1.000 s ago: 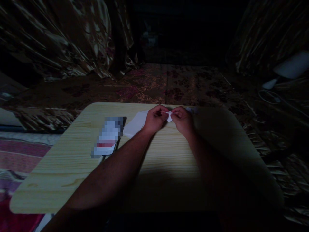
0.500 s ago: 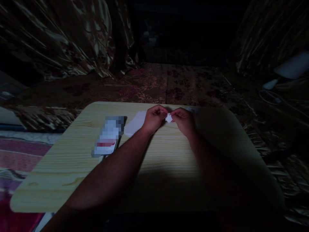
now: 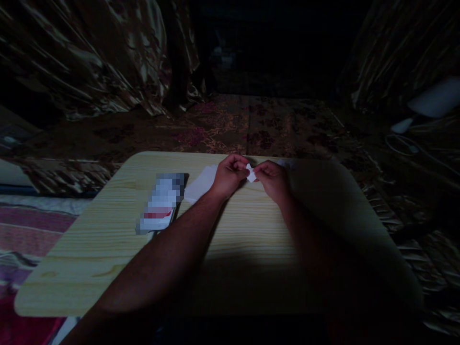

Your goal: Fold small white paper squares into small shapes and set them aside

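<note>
Between my two hands is a small folded piece of white paper (image 3: 251, 174), held above the far part of the wooden table (image 3: 251, 235). My left hand (image 3: 231, 177) pinches its left side between thumb and fingers. On the other side, my right hand (image 3: 273, 178) grips the right edge with thumb and forefinger. Its exact folds are too small and dim to make out. Some white paper sheets (image 3: 201, 184) lie on the table just left of my left hand, partly behind that wrist and forearm.
A phone-like device (image 3: 161, 203) with a blurred screen lies on the left of the table. Faint pale scraps (image 3: 286, 164) sit past my right hand. A white lamp (image 3: 436, 98) and its cable stand at the right, on dark patterned fabric (image 3: 230, 124).
The small paper has turned slightly between my fingers, and its upper corner now shows higher. The left fingers have shifted up a little; the right hand is almost unmoved.
</note>
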Tool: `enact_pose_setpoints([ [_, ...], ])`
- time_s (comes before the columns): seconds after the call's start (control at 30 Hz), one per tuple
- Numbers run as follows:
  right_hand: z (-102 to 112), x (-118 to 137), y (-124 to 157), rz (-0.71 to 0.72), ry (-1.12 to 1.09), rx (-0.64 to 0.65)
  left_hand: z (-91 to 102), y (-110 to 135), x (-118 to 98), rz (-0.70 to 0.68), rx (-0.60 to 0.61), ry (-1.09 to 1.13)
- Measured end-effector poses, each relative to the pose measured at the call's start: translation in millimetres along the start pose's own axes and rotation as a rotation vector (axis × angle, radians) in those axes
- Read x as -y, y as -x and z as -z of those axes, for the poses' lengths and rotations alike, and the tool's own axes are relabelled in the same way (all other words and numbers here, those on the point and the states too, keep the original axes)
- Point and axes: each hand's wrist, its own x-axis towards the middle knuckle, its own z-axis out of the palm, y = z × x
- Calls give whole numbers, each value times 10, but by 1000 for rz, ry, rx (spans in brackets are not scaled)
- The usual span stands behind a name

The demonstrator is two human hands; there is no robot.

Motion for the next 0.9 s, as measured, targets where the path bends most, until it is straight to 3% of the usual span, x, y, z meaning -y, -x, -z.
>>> enact_pose_setpoints([
  [0.43,9,-3,16,59,96,25,15,-31,37,36,-10,32],
  [0.6,6,-27,-17,8,-21,7,10,-28,40,14,-32,25],
  [0.9,14,61,-15,-75,7,-12,-8,1,12,-18,-11,-38],
])
